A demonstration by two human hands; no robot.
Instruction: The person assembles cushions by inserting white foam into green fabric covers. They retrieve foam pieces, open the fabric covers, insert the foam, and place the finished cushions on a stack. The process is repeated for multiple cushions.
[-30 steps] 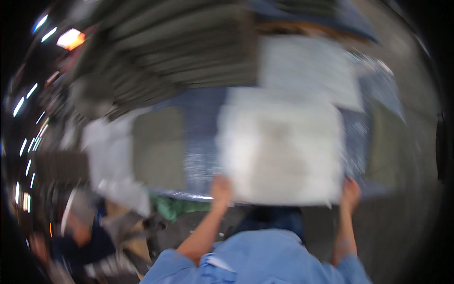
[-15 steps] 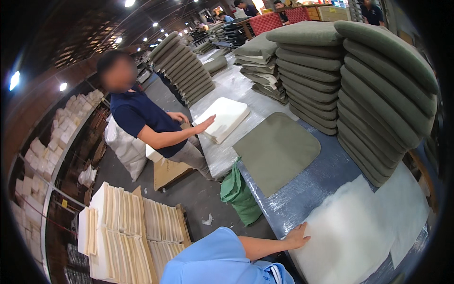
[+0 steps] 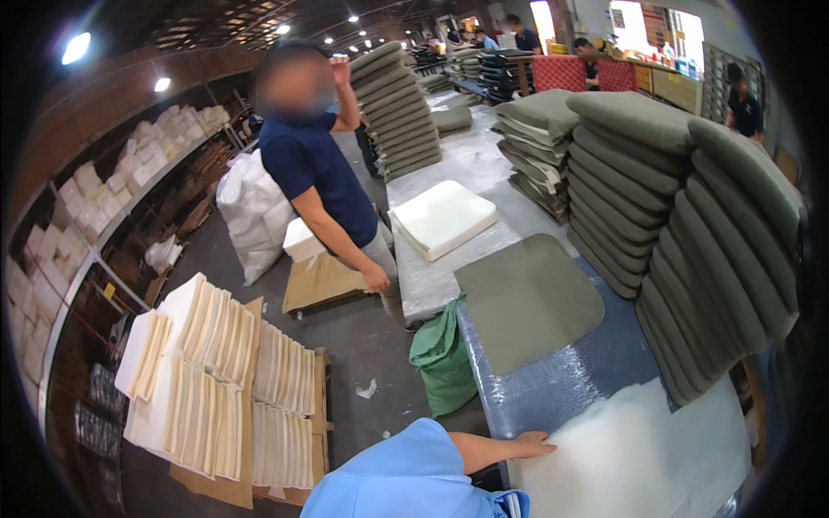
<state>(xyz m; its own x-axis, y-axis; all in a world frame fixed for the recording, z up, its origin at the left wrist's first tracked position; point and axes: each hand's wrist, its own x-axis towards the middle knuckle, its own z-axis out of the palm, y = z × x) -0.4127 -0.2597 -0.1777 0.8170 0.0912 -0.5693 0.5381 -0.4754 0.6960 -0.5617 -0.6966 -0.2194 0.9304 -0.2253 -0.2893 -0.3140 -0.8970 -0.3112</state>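
My left hand reaches in from the light blue sleeve at the lower edge. Its fingers are stretched out and rest at the left edge of a white sheet of wadding, which lies on the near end of the table. I see no grip on the sheet. Just beyond it, a flat olive-green fabric piece with rounded corners lies on the plastic-covered table. My right hand is out of view.
Tall stacks of olive cushions line the table's right side. White foam sheets lie farther along. A co-worker stands left of the table. Nearer are a green sack and a pallet of cream foam pads.
The whole view has shifted. The co-worker's hands have left the white foam stack; one is raised by the head, the other hangs down. My left hand stays at the wadding's edge.
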